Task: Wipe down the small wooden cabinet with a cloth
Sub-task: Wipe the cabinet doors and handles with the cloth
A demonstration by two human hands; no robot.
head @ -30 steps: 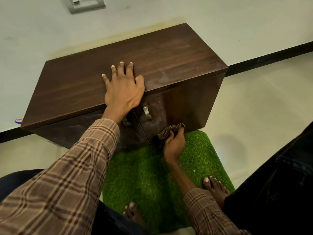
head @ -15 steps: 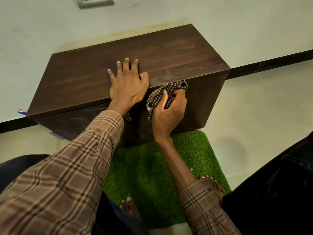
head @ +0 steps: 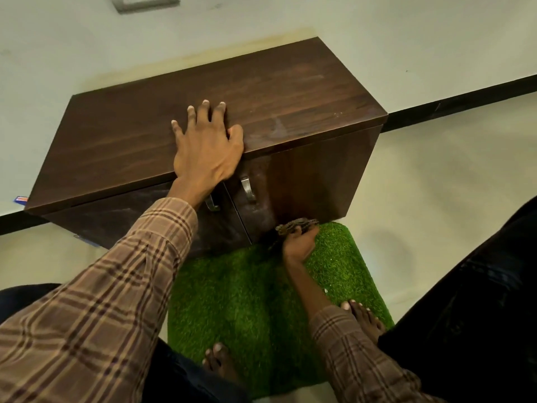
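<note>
Down at the foot of the small wooden cabinet (head: 203, 135), at about 5 o'clock from its middle, the right hand (head: 299, 242) now presses the bunched checked cloth (head: 296, 223) against the bottom edge of the right-hand door (head: 290, 187). Half a second ago that hand and cloth were high on the same door, just under the top's front lip; a second ago they were low again, near where they are now. So the cloth is travelling up and down the door face in repeated strokes, and this moment catches the bottom of one.

The right hand's fingers are closed around the cloth, clamped on it. The left hand (head: 207, 149) has not shifted: it lies flat and spread on the cabinet top near the front edge, fingers apart, gripping nothing, bracing the cabinet.

The cabinet stands against the wall, its front meeting the green grass mat (head: 238, 301), on which the person's bare feet rest. Two metal handles (head: 247, 190) sit where the doors meet, at 6 o'clock from the left hand.

By my judgement the right door is being worked now; faint dull smears show on the top toward 3 o'clock and the left door looks hazy, so those surfaces likely remain.
</note>
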